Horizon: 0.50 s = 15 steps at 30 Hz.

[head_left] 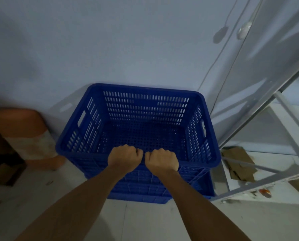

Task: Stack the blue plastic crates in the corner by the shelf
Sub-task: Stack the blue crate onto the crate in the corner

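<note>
1. A blue crate (145, 108) sits in the corner against the wall (110, 40), its open top facing up and nothing inside it.
2. It rests on a second blue crate (145, 190), whose side shows below the near rim; that lower crate stands on the floor (145, 223).
3. The left hand (125, 156) and right hand (162, 160) grip the middle of the top crate's near rim, side by side and almost touching.
4. The fingers (136, 150) of both hands are clenched over the rim, curling down into the crate, so the rim lies inside both fists.
5. A metal shelf (267, 105) stands just beside the crates on the right, with cardboard (239, 162) lying under it.
6. An orange cylinder (23, 134) with a pale band stands near the crates on the left, against the wall.
</note>
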Tool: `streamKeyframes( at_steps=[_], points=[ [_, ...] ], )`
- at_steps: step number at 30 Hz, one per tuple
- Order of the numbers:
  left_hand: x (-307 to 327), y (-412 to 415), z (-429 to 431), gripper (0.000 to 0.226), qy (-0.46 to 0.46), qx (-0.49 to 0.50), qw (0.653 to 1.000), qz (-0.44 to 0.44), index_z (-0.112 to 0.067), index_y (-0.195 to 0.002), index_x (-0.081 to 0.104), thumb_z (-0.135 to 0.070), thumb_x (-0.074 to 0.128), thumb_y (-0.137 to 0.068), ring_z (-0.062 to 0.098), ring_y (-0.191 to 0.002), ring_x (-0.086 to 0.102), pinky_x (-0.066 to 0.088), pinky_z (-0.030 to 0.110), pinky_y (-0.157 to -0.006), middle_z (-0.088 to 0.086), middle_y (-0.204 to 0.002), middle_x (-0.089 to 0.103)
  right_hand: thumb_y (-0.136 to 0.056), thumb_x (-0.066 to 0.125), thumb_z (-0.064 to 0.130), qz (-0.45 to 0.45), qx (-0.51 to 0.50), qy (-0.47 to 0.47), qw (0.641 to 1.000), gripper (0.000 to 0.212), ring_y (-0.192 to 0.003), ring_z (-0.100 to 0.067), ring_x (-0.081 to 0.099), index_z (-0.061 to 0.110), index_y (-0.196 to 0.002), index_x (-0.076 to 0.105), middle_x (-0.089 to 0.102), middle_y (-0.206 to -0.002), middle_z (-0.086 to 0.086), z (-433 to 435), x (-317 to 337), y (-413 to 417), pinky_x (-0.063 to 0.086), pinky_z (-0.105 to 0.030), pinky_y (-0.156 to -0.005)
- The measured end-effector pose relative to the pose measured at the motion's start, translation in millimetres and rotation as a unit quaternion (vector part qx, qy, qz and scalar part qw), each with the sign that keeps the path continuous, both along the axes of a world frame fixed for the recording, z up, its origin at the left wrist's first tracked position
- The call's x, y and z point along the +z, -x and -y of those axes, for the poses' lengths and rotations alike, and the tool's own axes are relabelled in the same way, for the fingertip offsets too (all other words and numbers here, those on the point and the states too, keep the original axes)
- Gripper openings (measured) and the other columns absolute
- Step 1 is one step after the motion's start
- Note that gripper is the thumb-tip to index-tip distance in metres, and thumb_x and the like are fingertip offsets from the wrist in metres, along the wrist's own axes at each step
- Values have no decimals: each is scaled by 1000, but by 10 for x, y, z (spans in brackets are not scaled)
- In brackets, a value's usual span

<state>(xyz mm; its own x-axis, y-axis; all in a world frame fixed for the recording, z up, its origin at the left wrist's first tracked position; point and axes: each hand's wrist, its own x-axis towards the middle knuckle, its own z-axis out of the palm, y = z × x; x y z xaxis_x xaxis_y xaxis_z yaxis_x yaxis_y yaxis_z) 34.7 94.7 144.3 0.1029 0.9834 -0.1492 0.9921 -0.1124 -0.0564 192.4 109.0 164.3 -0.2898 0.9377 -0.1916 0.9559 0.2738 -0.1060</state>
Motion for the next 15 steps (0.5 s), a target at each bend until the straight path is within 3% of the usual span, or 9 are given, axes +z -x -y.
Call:
streamKeyframes(
  at_steps=[3, 7, 9, 12, 13, 15],
  points=[
    [-3, 18, -20, 40, -25, -23, 999, 15, -12, -61, 35, 1, 68, -81, 16, -39, 20, 18, 17, -47, -2, -45, 18, -101, 33, 36, -1, -11, -45, 999, 54, -41, -20, 37, 19, -51, 47, 45, -49, 1, -1, -13, 40, 29, -29, -46],
    [18, 72, -191, 38, -33, -18, 998, 45, -11, -66, 39, 3, 72, -78, 16, -40, 23, 19, 18, -48, 1, -46, 25, -99, 37, 34, 10, -34, -82, 996, 53, -38, -18, 30, 20, -48, 40, 39, -46, 4, -151, -19, 89, 21, -28, -44],
    [106, 11, -216, 38, -35, -7, 997, 72, -12, -66, 36, -4, 67, -87, 20, -44, 32, 29, 24, -49, 5, -49, 36, -98, 36, 34, 19, -43, -87, 995, 52, -39, -18, 32, 21, -49, 42, 41, -47, 4, -222, -25, 87, 21, -28, -44],
    [41, -33, -264, 46, -95, 3, 990, 107, -22, -62, 25, -33, 37, -105, 25, -64, 45, 38, 36, -63, 9, -73, 62, -98, 34, 35, 36, -52, -84, 994, 51, -41, -19, 36, 21, -50, 46, 45, -49, 3, -234, -73, 73, 23, -29, -46],
    [12, -42, -238, 46, -94, 22, 986, 134, -22, -62, 24, -34, 36, -105, 25, -63, 44, 38, 37, -63, 8, -72, 60, -98, 34, 35, 36, -55, -79, 995, 51, -42, -19, 37, 21, -51, 47, 46, -50, 3, -206, -84, 64, 24, -30, -46],
    [16, -59, -158, 45, -63, -16, 989, 130, -15, -64, 26, -16, 53, -100, 20, -47, 30, 32, 30, -51, 3, -55, 41, -99, 34, 36, 37, -61, -72, 995, 52, -42, -20, 39, 20, -52, 50, 48, -50, 2, -159, -64, 63, 26, -30, -46]
  ],
)
